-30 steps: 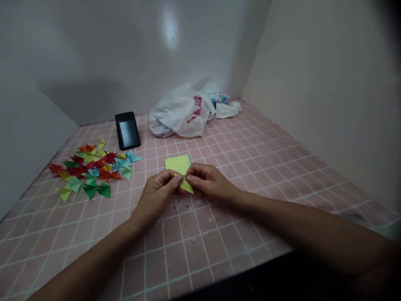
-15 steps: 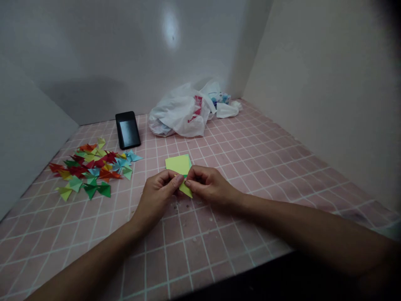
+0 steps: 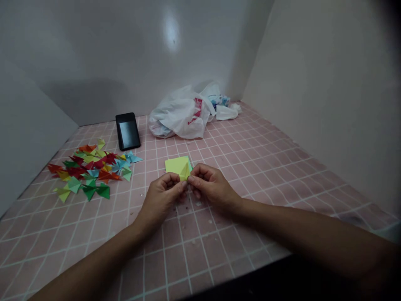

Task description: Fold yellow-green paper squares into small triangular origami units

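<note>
A small folded yellow paper [image 3: 184,172] is held upright between my two hands, its pointed end upward. My left hand [image 3: 164,192] pinches its lower left edge between thumb and fingers. On the other side, my right hand [image 3: 211,184] grips the lower right corner the same way. Just behind the folded piece lies a stack of square paper sheets [image 3: 173,164], yellow on top with a green edge showing at the right. The fingertips partly cover the bottom of the folded paper.
Many-coloured folded paper pieces [image 3: 89,167] lie in a pile on the left. Behind them a black device with a screen [image 3: 128,131] rests on the pink checked tablecloth [image 3: 250,163]. A white plastic bag [image 3: 178,110] sits against the back wall.
The folded yellow paper has turned over: its point faced down toward me and now faces up. Both hands stay close together around it.
</note>
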Available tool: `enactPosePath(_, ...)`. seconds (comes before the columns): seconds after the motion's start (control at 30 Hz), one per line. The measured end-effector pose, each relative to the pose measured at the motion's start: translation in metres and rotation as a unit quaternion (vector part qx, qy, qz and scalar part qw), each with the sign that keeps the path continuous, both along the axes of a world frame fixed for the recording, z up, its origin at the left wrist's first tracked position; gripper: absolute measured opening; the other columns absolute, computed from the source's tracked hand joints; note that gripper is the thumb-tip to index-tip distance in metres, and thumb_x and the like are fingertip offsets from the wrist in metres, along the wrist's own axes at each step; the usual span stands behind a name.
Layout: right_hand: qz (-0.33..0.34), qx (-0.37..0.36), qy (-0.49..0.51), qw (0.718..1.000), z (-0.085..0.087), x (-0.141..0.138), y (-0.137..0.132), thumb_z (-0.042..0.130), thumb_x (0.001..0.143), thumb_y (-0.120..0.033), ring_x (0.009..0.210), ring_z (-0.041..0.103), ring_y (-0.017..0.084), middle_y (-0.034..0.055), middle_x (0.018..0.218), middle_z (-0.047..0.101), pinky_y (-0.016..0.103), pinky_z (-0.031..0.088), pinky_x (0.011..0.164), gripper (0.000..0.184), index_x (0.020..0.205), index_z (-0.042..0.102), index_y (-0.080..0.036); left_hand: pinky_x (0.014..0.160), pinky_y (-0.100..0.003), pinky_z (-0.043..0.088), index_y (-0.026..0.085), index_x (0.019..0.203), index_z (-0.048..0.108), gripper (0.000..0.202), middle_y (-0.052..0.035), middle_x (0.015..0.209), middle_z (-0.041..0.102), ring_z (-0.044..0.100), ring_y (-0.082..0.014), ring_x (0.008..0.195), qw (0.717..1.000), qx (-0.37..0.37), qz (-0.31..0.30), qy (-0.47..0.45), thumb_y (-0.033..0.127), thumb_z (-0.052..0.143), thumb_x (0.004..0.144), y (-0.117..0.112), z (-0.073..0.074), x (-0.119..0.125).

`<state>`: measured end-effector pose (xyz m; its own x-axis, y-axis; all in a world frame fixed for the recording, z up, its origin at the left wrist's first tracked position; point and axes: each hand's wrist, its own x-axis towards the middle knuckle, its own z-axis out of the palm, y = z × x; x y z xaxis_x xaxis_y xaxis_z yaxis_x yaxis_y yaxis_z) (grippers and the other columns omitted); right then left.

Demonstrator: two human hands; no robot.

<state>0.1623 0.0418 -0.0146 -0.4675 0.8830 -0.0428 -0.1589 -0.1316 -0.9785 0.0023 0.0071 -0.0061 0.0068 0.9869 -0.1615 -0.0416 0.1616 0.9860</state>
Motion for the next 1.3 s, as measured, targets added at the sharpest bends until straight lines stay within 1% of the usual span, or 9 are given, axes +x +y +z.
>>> enactPosePath(0.1,0.010,-0.016,0.012,1.000,-0.001,-0.001,0.000,0.068,0.081,-0.030,0.044,0.042,0.007,-0.0072,0.055,0.051,0.023,0.029,0.045,0.019,0.077,0.052,-0.020,0.055,-0.022,0.045,0.017,0.080,0.064,0.023,0.0027,0.065,0.063,0.056,-0.0099,0.056,0.999,0.013,0.033,-0.019,0.034,0.077,0.074,0.000,0.000,0.000)
enactPosePath(0.23,0.009,-0.049,0.035,0.998,-0.003,-0.002,-0.001,0.071,0.077,-0.025,0.047,0.045,0.007,-0.0057,0.059,0.056,0.022,0.030,0.046,0.017,0.078,0.056,-0.018,0.053,-0.021,0.044,0.018,0.087,0.063,0.031,0.0017,0.074,0.067,0.058,-0.0097,0.058,0.999,-0.001,0.017,-0.037,0.034,0.083,0.070,-0.001,-0.002,0.001)
enactPosePath(0.43,0.039,-0.085,0.095,0.991,-0.007,-0.003,-0.003,0.074,0.077,-0.027,0.052,0.052,0.008,-0.0006,0.067,0.066,0.022,0.038,0.052,0.016,0.077,0.061,-0.016,0.050,-0.020,0.042,0.017,0.070,0.061,0.027,0.0031,0.055,0.061,0.054,-0.0095,0.051,0.999,0.031,0.030,-0.008,0.036,0.078,0.074,-0.003,0.001,0.001)
enactPosePath(0.57,0.053,-0.091,0.128,0.986,-0.006,-0.004,-0.003,0.074,0.077,-0.025,0.052,0.054,0.008,0.0010,0.070,0.069,0.021,0.038,0.051,0.013,0.075,0.065,-0.016,0.051,-0.021,0.046,0.016,0.070,0.062,0.023,0.0019,0.058,0.064,0.057,-0.0099,0.051,0.998,0.044,0.029,0.023,0.034,0.073,0.079,-0.004,0.008,0.001)
enactPosePath(0.67,0.050,-0.098,0.137,0.984,-0.004,-0.005,-0.004,0.074,0.076,-0.024,0.050,0.054,0.007,0.0007,0.071,0.068,0.021,0.037,0.049,0.011,0.075,0.067,-0.016,0.053,-0.022,0.050,0.015,0.070,0.063,0.029,-0.0005,0.060,0.066,0.060,-0.0111,0.053,0.998,0.048,0.017,0.041,0.039,0.066,0.086,-0.004,0.008,-0.001)
enactPosePath(0.77,0.024,-0.108,0.124,0.986,-0.003,-0.004,-0.003,0.074,0.076,-0.024,0.047,0.052,0.007,-0.0009,0.066,0.066,0.021,0.037,0.046,0.010,0.076,0.068,-0.016,0.059,-0.025,0.054,0.015,0.088,0.066,0.029,-0.0009,0.068,0.067,0.064,-0.0130,0.060,0.997,0.061,0.037,0.031,0.044,0.059,0.091,-0.002,0.005,-0.004)
enactPosePath(0.87,0.005,-0.119,0.118,0.986,-0.004,-0.004,0.000,0.074,0.075,-0.024,0.044,0.050,0.007,-0.0018,0.062,0.063,0.021,0.035,0.044,0.013,0.072,0.066,-0.016,0.062,-0.025,0.056,0.020,0.105,0.061,0.029,0.0018,0.078,0.067,0.065,-0.0131,0.067,0.994,0.093,0.062,0.004,0.033,0.071,0.082,0.001,0.003,-0.004)
enactPosePath(1.0,0.004,-0.123,0.125,0.984,-0.006,-0.003,0.002,0.075,0.075,-0.025,0.044,0.051,0.007,-0.0020,0.062,0.063,0.021,0.036,0.045,0.014,0.075,0.065,-0.015,0.067,-0.022,0.054,0.020,0.092,0.062,0.028,0.0024,0.082,0.066,0.065,-0.0120,0.076,0.986,0.146,0.073,0.018,0.018,0.078,0.069,0.001,0.002,-0.003)
enactPosePath(1.3,0.026,-0.121,0.126,0.984,-0.008,-0.003,0.002,0.076,0.076,-0.025,0.046,0.052,0.006,-0.0027,0.065,0.064,0.020,0.037,0.047,0.016,0.079,0.064,-0.015,0.064,-0.025,0.053,0.017,0.080,0.067,0.012,0.0012,0.072,0.067,0.065,-0.0130,0.065,0.988,0.112,0.065,0.085,0.025,0.074,0.074,0.001,-0.001,-0.006)
